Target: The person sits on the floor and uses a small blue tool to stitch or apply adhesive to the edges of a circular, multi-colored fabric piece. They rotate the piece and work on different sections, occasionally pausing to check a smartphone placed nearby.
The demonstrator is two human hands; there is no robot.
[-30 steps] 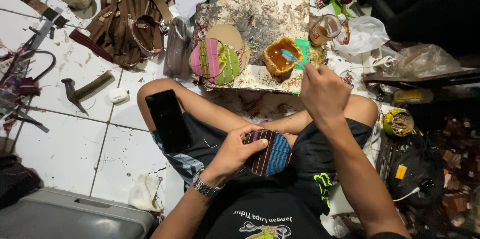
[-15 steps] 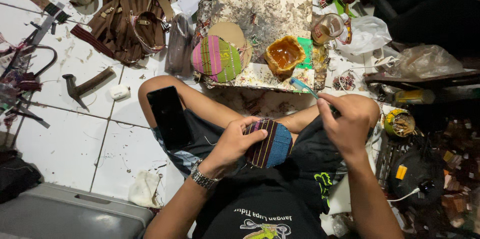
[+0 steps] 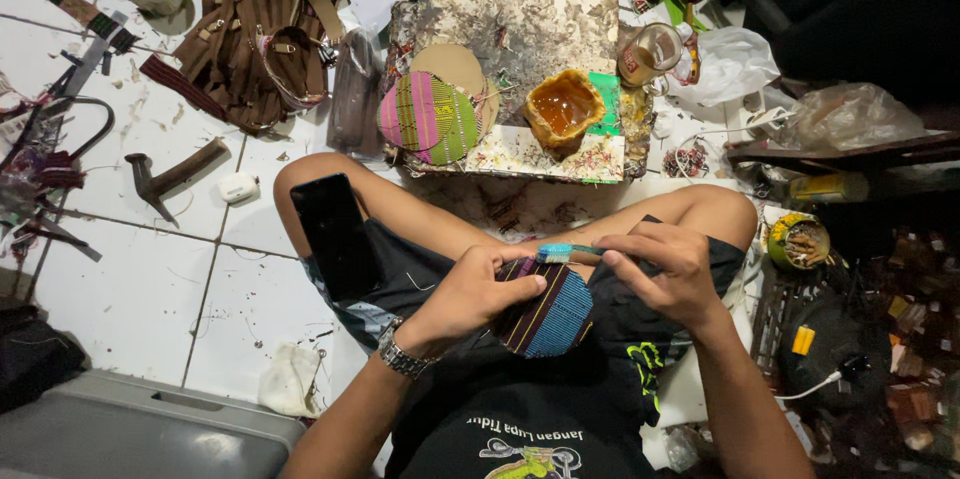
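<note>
**Striped fabric piece held in the lap, brush laid to its top edge**

Head view: the person sits cross-legged on a white tiled floor [image 3: 150,269], looking down into the lap. The left hand [image 3: 470,294] is closed on a rounded piece of striped fabric [image 3: 550,314], dark maroon on one side and blue on the other, with the thumb lying across its face and the fingers curled behind its upper edge. The piece sits over the lap, between the two knees, tilted toward the camera. A metal wristwatch [image 3: 400,354] is on the left wrist.

The right hand [image 3: 665,269] is pinched shut on a thin blue-handled brush [image 3: 565,252], which lies roughly level across the top edge of the fabric piece, its tip pointing toward the left hand's fingers and just beside them.

A black phone [image 3: 335,234] rests on the left thigh. Ahead of the knees lies a glue-spattered work board [image 3: 520,19]; on it are a small tub of amber glue [image 3: 563,109] and, to its left, a round pink-and-green striped fabric disc [image 3: 430,119] overlapping a plain cardboard disc [image 3: 455,64]. A glass mug [image 3: 650,51] stands at the board's right edge. On the tiles to the left lie a hammer [image 3: 170,177] and, farther up, a brown striped bag [image 3: 255,49].
</note>
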